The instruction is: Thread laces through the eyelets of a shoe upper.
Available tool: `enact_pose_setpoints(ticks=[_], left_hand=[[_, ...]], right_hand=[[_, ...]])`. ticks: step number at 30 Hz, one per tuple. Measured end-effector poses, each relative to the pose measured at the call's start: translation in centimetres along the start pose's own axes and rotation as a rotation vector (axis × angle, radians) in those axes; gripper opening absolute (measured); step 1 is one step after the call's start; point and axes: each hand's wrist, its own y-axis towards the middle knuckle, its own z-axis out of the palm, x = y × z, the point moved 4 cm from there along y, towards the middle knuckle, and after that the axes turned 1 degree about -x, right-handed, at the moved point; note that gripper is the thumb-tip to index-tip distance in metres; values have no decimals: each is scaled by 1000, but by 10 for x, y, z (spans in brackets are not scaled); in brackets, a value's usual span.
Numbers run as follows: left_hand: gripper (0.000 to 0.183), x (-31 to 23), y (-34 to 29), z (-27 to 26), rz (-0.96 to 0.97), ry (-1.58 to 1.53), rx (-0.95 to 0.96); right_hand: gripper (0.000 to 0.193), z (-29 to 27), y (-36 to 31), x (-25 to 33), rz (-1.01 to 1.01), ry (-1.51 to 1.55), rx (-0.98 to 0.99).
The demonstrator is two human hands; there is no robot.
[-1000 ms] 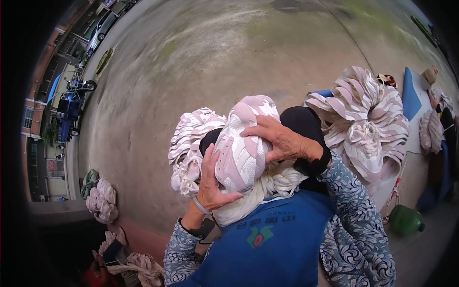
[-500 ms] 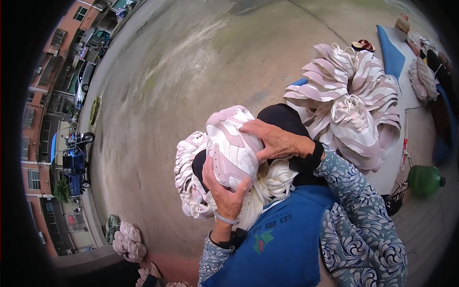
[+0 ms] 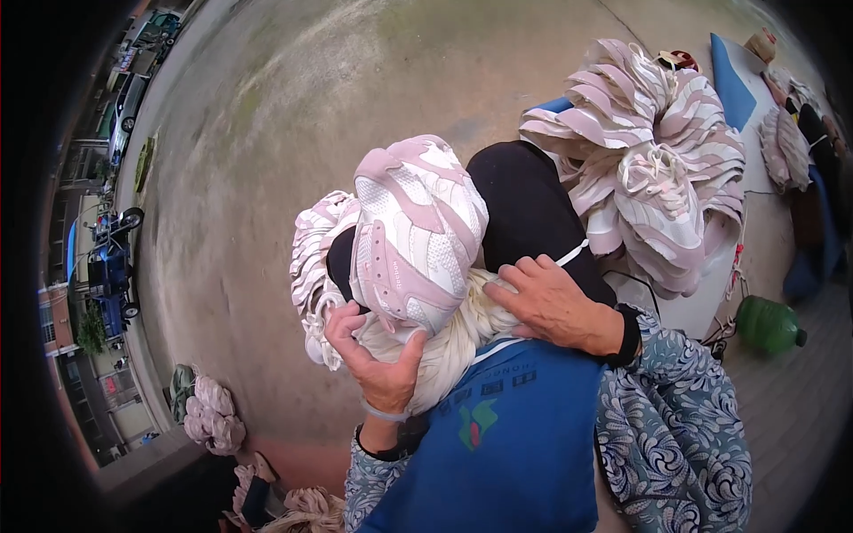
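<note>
A pink-and-white shoe upper [image 3: 418,231] rests over my dark-clad left knee, its row of eyelets facing me. My left hand [image 3: 382,364] grips its lower end, with the thumb on one side and the fingers on the other. Across my lap lies a thick bundle of cream shoelaces [image 3: 453,355]. My right hand [image 3: 560,306] is on that bundle, fingers curled into the strands; the fingertips are partly hidden. A white band crosses my black right trouser leg [image 3: 520,200] just above this hand. Beyond the left knee hangs a cluster of laced uppers [image 3: 315,258].
A large fanned pile of pink-and-white uppers [image 3: 657,169] stands at my right. Past it are a green plastic bottle [image 3: 769,324] and a blue mat [image 3: 732,84]. A blue apron [image 3: 498,444] covers my lap. More bundled uppers [image 3: 213,413] sit at lower left; parked vehicles [image 3: 111,275] line the far left.
My right hand has left the shoe upper and come down to the shoelace bundle. The left hand has slid to the upper's lower end. The view has shifted slightly.
</note>
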Motion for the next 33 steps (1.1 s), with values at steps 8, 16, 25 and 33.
enact_pose_setpoints(ticks=[8,16,25,33], left_hand=[[48,5,-20,8,26,206,87],[60,1,-17,23,192,193,50],[51,-3,-2,15,40,80,160],[40,-44,39,44,217,124,241]], right_hand=[[41,-100,-58,-38,155,443,397],[50,-86,10,-27,-16,454,-140],[40,-36,83,-58,-42,345,-82],[20,4,64,-68,233,566,-50]])
